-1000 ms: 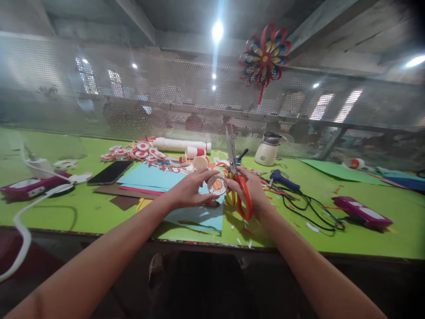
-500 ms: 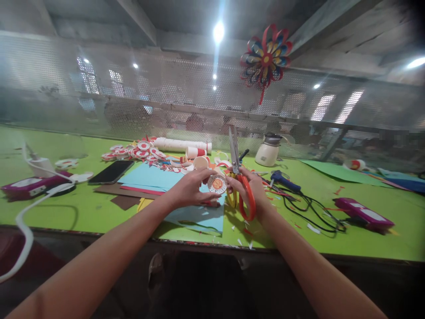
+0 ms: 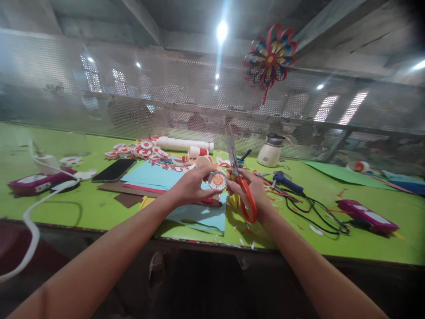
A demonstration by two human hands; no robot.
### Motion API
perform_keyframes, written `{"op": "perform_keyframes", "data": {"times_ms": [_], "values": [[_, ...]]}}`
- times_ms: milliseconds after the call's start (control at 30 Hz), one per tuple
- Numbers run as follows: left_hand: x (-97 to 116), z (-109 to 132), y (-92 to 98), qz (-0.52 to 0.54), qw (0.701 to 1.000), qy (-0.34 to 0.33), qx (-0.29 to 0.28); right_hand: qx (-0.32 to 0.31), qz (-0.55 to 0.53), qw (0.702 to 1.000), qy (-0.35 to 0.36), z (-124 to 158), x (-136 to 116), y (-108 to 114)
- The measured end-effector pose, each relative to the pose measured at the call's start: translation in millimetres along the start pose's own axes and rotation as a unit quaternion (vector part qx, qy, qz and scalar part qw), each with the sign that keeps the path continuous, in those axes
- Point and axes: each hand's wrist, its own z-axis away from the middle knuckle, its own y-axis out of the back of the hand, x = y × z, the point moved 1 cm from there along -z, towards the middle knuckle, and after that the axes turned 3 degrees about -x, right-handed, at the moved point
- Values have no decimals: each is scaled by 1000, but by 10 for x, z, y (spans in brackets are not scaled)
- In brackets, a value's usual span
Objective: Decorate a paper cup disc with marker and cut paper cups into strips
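Observation:
Between the thumb and fingers of my left hand point(image 3: 194, 184) is a small round paper disc point(image 3: 218, 180), white with a speckled rim and an orange pattern in its middle. My right hand point(image 3: 250, 190) holds scissors point(image 3: 247, 199) with an orange and a yellow handle loop, their blades pointing up and nearly together. The fingertips of that hand also reach the disc's right edge. Light blue paper sheets point(image 3: 149, 175) lie below my hands, over red and brown sheets. Behind the disc are cut paper cups point(image 3: 198, 152) and paper scraps.
A phone point(image 3: 114, 170) and a purple power strip point(image 3: 33, 182) with a white cable lie left. Red-and-white paper pieces point(image 3: 146, 148) are heaped behind. To the right are a blue glue gun point(image 3: 287, 181), black cords, another purple strip point(image 3: 367, 217) and a cream jug point(image 3: 270, 153).
The view has shifted slightly, so the table's things appear a little further right. The scissor blades lean a bit more to the left. Both hands keep their hold.

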Motion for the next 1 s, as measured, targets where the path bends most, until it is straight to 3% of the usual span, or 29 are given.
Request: {"op": "perform_keyframes", "data": {"times_ms": [467,1000], "values": [[-7,1,-7,24,1000,6,-8,8,-37,999,-12,11,6,-29],[-43,8,-9,-8,999,-45,21,4,-30,1000,0,-3,33,-27]]}}
